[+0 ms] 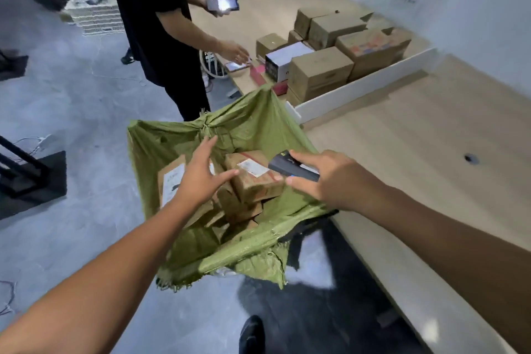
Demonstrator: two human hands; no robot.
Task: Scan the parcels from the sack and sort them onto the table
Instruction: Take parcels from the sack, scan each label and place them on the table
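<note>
A brown cardboard parcel with a white label lies on top of other boxes inside the open green woven sack on the floor beside the pale wooden table. The left hand hovers over it, fingers spread, empty. The right hand grips a dark handheld scanner aimed at the label. Farther along the table, sorted cardboard boxes are stacked.

Parcel sorting room: cardboard boxes stacked on wood worktop, green woven sack of labelled parcels (bare concrete floor).
</note>
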